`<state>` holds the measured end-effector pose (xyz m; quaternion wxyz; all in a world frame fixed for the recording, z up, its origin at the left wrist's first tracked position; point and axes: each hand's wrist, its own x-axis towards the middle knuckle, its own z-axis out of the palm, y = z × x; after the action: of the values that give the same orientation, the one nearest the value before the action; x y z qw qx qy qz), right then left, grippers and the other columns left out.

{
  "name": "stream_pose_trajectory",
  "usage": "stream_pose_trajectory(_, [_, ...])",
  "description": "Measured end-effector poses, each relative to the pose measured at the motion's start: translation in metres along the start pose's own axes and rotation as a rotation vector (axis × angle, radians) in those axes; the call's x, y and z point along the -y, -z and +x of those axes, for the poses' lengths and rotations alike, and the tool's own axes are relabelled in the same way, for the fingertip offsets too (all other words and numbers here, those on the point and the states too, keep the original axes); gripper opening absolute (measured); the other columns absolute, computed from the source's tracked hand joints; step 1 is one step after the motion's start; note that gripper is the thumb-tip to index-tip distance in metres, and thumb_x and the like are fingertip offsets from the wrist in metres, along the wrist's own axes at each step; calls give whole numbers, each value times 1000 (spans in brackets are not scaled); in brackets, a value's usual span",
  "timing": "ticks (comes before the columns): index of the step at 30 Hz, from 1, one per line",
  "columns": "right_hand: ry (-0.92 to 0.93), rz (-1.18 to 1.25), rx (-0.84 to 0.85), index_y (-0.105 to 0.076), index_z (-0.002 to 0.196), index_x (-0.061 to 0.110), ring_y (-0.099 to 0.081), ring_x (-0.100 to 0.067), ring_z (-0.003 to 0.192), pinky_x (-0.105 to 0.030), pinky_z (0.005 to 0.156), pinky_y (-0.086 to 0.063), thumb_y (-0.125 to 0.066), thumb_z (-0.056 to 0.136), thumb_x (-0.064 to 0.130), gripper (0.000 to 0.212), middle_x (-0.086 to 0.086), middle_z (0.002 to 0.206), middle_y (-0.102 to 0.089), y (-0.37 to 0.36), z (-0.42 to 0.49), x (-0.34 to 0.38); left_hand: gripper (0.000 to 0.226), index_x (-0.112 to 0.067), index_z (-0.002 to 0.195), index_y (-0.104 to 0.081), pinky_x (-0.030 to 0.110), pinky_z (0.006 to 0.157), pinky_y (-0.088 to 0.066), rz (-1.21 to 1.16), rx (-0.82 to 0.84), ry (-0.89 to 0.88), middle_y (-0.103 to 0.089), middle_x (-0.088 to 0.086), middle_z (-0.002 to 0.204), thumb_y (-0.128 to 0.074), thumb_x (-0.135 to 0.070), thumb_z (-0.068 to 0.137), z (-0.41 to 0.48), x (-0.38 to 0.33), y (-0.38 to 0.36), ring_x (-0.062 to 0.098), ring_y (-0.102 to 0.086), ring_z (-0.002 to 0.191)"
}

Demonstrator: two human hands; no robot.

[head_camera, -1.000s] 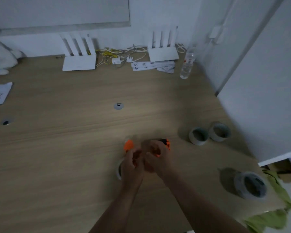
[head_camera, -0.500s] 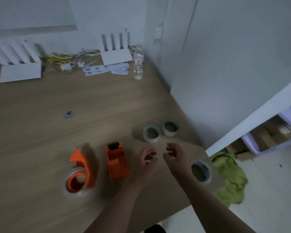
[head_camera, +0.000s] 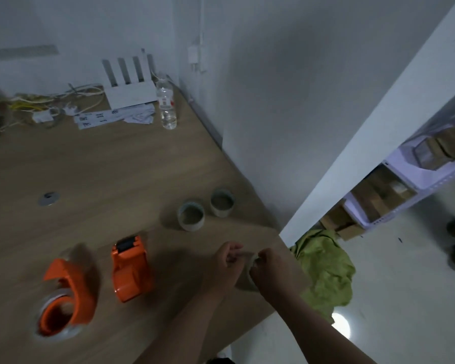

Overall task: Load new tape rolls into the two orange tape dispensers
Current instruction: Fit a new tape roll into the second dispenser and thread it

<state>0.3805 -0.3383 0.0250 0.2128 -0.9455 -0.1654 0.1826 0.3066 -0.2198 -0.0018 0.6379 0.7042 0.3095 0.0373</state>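
Two orange tape dispensers lie on the wooden table (head_camera: 116, 166). The left dispenser (head_camera: 66, 295) has a clear tape roll on its hub. The second dispenser (head_camera: 130, 269) lies to its right with no roll visible in it. My right hand (head_camera: 271, 271) grips a tape roll (head_camera: 250, 269) near the table's right edge; the roll is mostly hidden by the hand. My left hand (head_camera: 226, 264) pinches at the roll's upper edge with curled fingers. Two grey cardboard cores (head_camera: 191, 218) (head_camera: 222, 202) stand behind my hands.
A water bottle (head_camera: 166, 106), a white router (head_camera: 130, 90), papers (head_camera: 113, 118) and tangled cables (head_camera: 45, 106) sit at the table's back. A metal cable grommet (head_camera: 48, 198) is set in the tabletop. A green cloth (head_camera: 326, 269) lies on the floor past the table edge.
My hands left the dispensers, which now lie on the table. The view swung right. My right hand reached the roll at the table edge and closed on it; the left hand joined.
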Motion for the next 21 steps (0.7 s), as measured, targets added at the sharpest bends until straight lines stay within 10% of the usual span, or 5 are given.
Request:
stream_pose_trajectory(6, [50,-120,219,-53,112,8,-57,-28,112,-34,89,-45,-64,81,29,39,-10,119,-60,-28,3,-19,17,-32,95,-63,26,84,-55,55,-41,33,-69,-9,93,-63,-19,84,-1,15,-1,6,-65,88])
stream_pose_trajectory(21, [17,-143,172,-52,108,10,-66,-33,102,-37,74,-50,-52,89,22,22,-12,114,-68,-41,8,-19,15,-25,91,-70,23,75,-51,118,-189,65,-71,-11,85,-61,-20,80,-10,33,23,1,-64,78])
